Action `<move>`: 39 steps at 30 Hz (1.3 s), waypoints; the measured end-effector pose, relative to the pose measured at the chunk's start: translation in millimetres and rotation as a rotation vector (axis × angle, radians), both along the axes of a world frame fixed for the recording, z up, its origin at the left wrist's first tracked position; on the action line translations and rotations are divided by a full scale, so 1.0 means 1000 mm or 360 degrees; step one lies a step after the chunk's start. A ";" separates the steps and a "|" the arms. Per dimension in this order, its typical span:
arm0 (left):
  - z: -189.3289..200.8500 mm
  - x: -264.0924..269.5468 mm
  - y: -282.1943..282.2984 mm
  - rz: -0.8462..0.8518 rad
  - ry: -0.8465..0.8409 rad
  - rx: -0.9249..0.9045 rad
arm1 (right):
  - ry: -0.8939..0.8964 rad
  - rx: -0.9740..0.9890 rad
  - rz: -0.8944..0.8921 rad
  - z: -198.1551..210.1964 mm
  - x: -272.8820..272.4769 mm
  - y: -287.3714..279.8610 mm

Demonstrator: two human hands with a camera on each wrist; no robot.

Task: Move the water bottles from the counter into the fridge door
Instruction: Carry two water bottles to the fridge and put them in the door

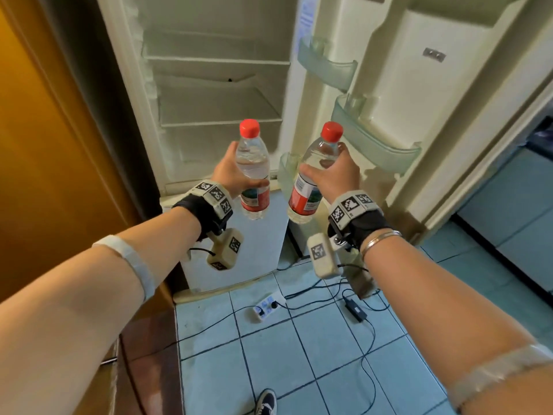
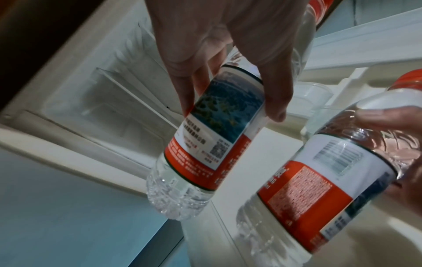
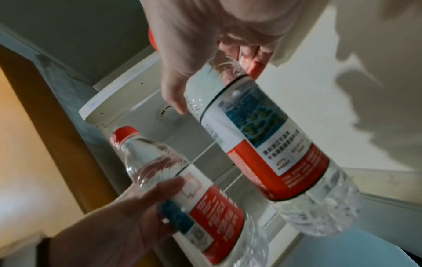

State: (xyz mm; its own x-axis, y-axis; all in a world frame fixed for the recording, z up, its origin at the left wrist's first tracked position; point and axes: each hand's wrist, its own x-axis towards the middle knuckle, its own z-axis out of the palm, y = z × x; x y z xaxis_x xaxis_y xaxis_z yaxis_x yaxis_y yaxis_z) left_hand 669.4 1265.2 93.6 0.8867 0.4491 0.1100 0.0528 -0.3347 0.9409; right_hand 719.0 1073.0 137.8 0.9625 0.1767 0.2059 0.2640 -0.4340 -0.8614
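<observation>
My left hand grips a clear water bottle with a red cap and a red-and-white label, held upright in front of the open fridge. My right hand grips a second, matching bottle, tilted a little to the right. Both bottles hang in the air side by side, apart from each other. The fridge door stands open to the right, with a pale green rack just right of the right bottle. The left wrist view shows fingers curled round the left bottle's label. In the right wrist view the thumb presses the right bottle.
Another door rack sits higher up and a smaller one lower, behind the bottles. The fridge shelves hold nothing. A power strip, an adapter and cables lie on the blue tiled floor. A brown wooden panel stands at left.
</observation>
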 end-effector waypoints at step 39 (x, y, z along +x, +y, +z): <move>-0.081 0.268 0.018 -0.0198 0.0203 -0.0324 | 0.0306 -0.0242 -0.0460 -0.080 0.204 0.031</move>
State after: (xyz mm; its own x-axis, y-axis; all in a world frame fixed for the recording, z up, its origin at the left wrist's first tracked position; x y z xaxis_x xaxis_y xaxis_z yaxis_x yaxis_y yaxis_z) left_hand 937.3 1283.3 12.6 0.9373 0.3373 -0.0875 0.1455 -0.1506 0.9778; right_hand 923.2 1103.6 57.9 0.9956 -0.0934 0.0089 -0.0485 -0.5936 -0.8033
